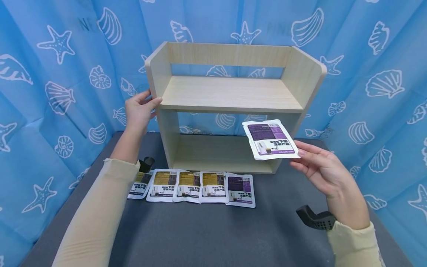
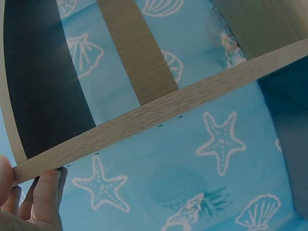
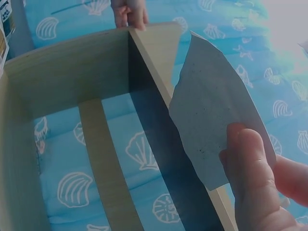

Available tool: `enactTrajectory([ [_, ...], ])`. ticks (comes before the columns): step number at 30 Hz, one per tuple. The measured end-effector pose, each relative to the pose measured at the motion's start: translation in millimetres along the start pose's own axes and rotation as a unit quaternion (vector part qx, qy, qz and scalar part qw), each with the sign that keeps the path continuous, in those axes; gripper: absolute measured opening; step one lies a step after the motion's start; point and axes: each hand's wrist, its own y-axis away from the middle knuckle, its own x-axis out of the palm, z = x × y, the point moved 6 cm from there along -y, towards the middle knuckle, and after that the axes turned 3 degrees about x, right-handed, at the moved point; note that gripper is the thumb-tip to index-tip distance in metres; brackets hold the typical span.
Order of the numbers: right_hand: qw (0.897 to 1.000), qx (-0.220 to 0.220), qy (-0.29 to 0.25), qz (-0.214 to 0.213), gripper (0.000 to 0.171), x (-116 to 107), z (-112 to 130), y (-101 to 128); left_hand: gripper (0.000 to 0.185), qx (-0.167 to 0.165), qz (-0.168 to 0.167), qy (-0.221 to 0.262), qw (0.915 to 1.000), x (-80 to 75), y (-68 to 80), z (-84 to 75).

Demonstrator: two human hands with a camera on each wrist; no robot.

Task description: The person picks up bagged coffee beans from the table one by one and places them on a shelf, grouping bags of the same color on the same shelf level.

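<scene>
A light wooden two-tier shelf (image 1: 230,94) stands at the back of the dark table. My left hand (image 1: 140,109) grips its left side panel (image 2: 144,120), thumb in front and fingers behind; that same hand (image 3: 129,12) shows at the shelf's far edge in the right wrist view. My right hand (image 1: 320,167) pinches a white sachet with a purple label (image 1: 270,140) by its lower right corner, held up in front of the lower shelf opening. In the right wrist view the sachet's plain back (image 3: 216,120) faces the camera. A row of sachets (image 1: 193,185) lies flat before the shelf.
The row holds several yellow-labelled sachets and one purple-labelled sachet (image 1: 240,190) at its right end. Both shelf tiers hold nothing. Blue curtains (image 1: 50,74) with shell and starfish prints close in the table (image 1: 213,233) on three sides.
</scene>
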Motion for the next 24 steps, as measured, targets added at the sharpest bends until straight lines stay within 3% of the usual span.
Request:
enactTrajectory([
  [24,1.000,-0.011,0.003,-0.024,0.028,12.2,19.8,-13.6,0.050,-0.007,0.001,-0.002,1.0000,0.8,1.0,-0.7],
])
